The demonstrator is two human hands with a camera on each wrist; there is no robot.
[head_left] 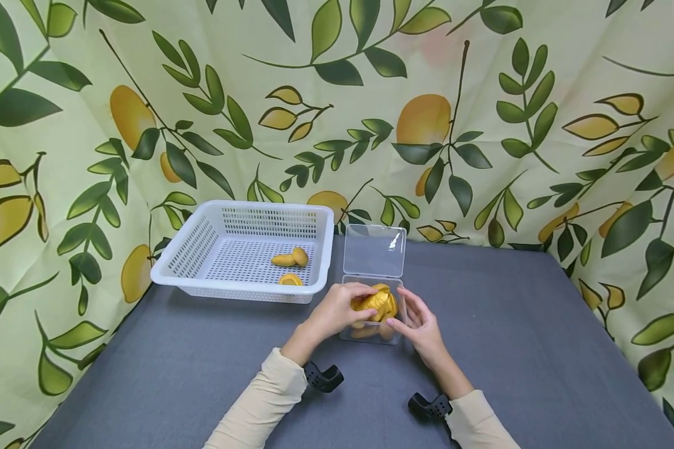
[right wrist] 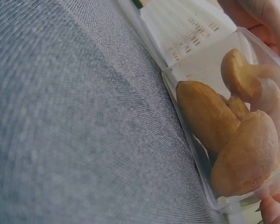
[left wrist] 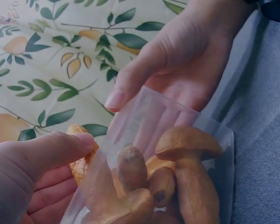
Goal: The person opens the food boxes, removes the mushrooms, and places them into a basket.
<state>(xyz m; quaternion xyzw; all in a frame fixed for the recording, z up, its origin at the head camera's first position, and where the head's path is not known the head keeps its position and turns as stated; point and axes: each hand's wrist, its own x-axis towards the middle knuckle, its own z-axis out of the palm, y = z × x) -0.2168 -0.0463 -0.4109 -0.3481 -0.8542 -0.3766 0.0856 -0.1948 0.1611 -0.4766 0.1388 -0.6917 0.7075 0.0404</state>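
The left hand (head_left: 339, 307) is pinching the yellow ruffled piece (head_left: 379, 304) from its left side, at the clear box's (head_left: 346, 332) mouth, while the right hand (head_left: 427, 330), loosely spread, is standing at the opposite wall.

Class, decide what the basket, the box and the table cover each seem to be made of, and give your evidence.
Basket: probably smooth white moulded plastic; rounded rim, regular slots.
Box: likely clear, glossy plastic, though glass isn't ruled out; mushrooms show through, and the lid catches light.
Table cover: seemingly matte woven cloth; its weave shows up close.
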